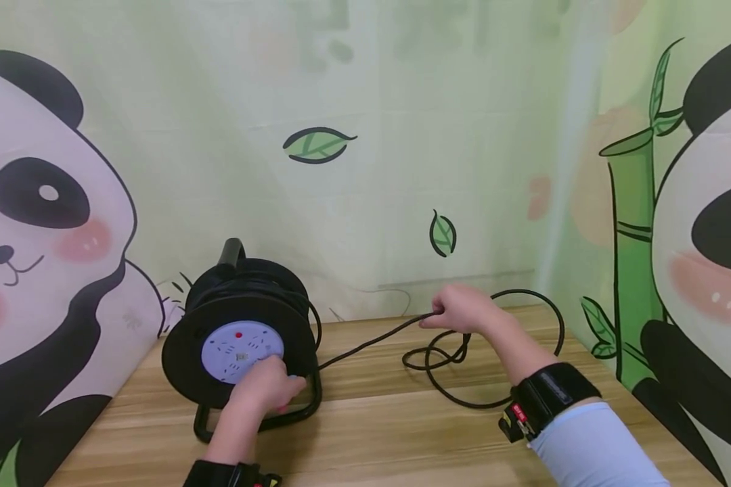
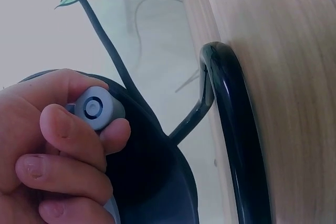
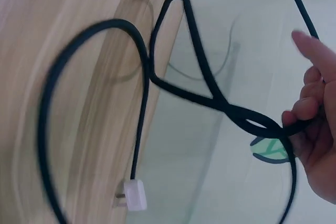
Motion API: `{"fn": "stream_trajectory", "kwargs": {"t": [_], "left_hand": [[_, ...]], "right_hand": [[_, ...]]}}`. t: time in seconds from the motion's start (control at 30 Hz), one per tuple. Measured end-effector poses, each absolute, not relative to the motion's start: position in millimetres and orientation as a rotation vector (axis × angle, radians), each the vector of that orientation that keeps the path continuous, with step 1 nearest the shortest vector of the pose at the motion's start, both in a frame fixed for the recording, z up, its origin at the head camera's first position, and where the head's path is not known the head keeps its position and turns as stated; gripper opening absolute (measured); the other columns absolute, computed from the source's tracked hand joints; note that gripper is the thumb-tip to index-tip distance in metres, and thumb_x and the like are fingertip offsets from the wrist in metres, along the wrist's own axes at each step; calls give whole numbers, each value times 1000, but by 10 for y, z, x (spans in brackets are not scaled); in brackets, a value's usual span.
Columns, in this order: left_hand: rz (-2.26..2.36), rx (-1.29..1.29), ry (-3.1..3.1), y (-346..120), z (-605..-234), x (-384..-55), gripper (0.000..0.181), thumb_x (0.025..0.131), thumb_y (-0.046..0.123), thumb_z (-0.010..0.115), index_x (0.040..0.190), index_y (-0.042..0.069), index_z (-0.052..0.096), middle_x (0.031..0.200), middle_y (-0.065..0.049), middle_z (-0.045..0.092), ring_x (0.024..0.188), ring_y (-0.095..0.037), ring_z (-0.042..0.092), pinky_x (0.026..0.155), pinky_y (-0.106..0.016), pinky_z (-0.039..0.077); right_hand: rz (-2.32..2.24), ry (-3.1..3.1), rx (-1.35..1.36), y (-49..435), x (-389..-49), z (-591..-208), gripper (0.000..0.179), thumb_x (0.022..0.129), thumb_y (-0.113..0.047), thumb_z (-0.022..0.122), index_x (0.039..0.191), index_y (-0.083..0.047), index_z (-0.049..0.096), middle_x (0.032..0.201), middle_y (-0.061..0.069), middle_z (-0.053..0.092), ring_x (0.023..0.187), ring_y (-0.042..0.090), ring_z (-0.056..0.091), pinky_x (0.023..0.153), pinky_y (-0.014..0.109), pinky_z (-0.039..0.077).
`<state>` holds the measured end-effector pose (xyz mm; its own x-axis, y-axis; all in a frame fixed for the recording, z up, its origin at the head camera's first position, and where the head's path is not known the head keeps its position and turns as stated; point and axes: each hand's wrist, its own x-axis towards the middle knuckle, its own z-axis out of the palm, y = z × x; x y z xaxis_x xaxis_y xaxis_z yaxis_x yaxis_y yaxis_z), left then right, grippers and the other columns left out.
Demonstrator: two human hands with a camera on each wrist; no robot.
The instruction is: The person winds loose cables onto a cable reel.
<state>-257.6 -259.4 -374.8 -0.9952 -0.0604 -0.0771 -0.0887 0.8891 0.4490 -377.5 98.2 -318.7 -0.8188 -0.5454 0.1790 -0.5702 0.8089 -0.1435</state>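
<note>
A black cable reel (image 1: 183,358) with a pale socket panel (image 1: 228,352) stands on its tubular frame at the left of the table. My left hand (image 1: 264,387) is in front of it, thumb and fingers pinching a small grey crank knob (image 2: 100,108) on the reel's face. To the right, my right hand (image 1: 466,310) grips the black power cord (image 1: 378,340), which runs fairly straight from the reel to the fingers. Beyond that hand the cord hangs in loose, crossing loops (image 3: 226,106). A white plug (image 3: 135,195) at its end shows in the right wrist view.
The wood-grain table (image 1: 378,433) reaches back to a green cloth backdrop (image 1: 378,189) printed with pandas, bamboo and leaves. A black tube of the reel's frame (image 2: 231,119) runs along the table side in the left wrist view.
</note>
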Motion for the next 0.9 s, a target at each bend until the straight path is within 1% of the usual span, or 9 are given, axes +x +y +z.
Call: {"fn": "stream_trajectory", "kwargs": {"t": [0.1, 0.17, 0.27, 0.4, 0.5, 0.63, 0.77, 0.83, 0.9], "left_hand": [[732, -126, 2984, -2593, -3753, -2586, 33, 86, 34, 60, 66, 7, 57, 50, -4, 56, 51, -21, 54, 54, -33, 39], [739, -131, 2982, -2591, -3755, -2589, 33, 86, 34, 60, 66, 7, 57, 50, -4, 56, 51, -21, 54, 54, -33, 39], [742, -132, 2986, -2592, -3758, -2591, 32, 85, 33, 60, 67, 7, 57, 50, -3, 56, 51, -20, 54, 53, -33, 39], [742, -133, 2983, -2601, -3766, -2586, 31, 86, 34, 61, 70, 7, 56, 51, -4, 57, 52, -21, 54, 55, -33, 39], [740, -126, 2979, -2613, -3769, -2581, 32, 86, 34, 61, 70, 7, 56, 51, -4, 57, 53, -20, 55, 57, -33, 40], [743, -119, 2978, -2633, -3774, -2580, 31, 86, 34, 61, 71, 7, 55, 51, -4, 57, 54, -19, 54, 58, -33, 40], [748, -114, 2979, -2645, -3770, -2572, 29, 86, 33, 61, 77, 7, 54, 52, -4, 58, 55, -19, 54, 58, -34, 40], [736, -106, 2983, -2647, -3767, -2561, 29, 86, 33, 61, 77, 7, 53, 51, -4, 57, 55, -19, 54, 59, -34, 40], [715, -106, 2984, -2650, -3768, -2551, 31, 86, 33, 61, 73, 6, 55, 50, -4, 57, 54, -19, 54, 59, -34, 40]], "right_hand": [[132, -2819, 833, 1046, -3756, -3130, 46, 87, -45, 64, 55, -20, 41, 51, -8, 36, 46, 9, 35, 45, 28, 29], [66, -2800, 781, 1087, -3750, -3101, 44, 87, -41, 63, 55, -20, 43, 51, -7, 37, 47, 10, 37, 45, 29, 30], [23, -2780, 696, 1153, -3749, -3083, 43, 88, -43, 64, 57, -20, 46, 53, -7, 43, 50, 12, 42, 46, 31, 33], [-5, -2741, 622, 1255, -3759, -3082, 43, 85, -49, 68, 60, -20, 49, 55, -5, 46, 53, 14, 44, 46, 33, 34], [9, -2728, 632, 1343, -3771, -3085, 43, 82, -50, 70, 60, -20, 48, 56, -5, 46, 53, 14, 43, 46, 32, 33], [53, -2722, 685, 1440, -3783, -3091, 40, 82, -47, 71, 62, -20, 50, 59, -6, 48, 54, 14, 43, 47, 32, 33], [73, -2657, 728, 1508, -3793, -3104, 35, 83, -37, 74, 66, -20, 50, 60, -6, 48, 56, 15, 43, 47, 32, 33], [78, -2602, 757, 1546, -3800, -3116, 33, 82, -28, 76, 68, -19, 49, 63, -5, 47, 58, 15, 43, 49, 32, 34], [86, -2558, 775, 1589, -3810, -3137, 32, 80, -21, 78, 70, -17, 48, 64, -5, 45, 60, 16, 42, 50, 32, 33]]}}
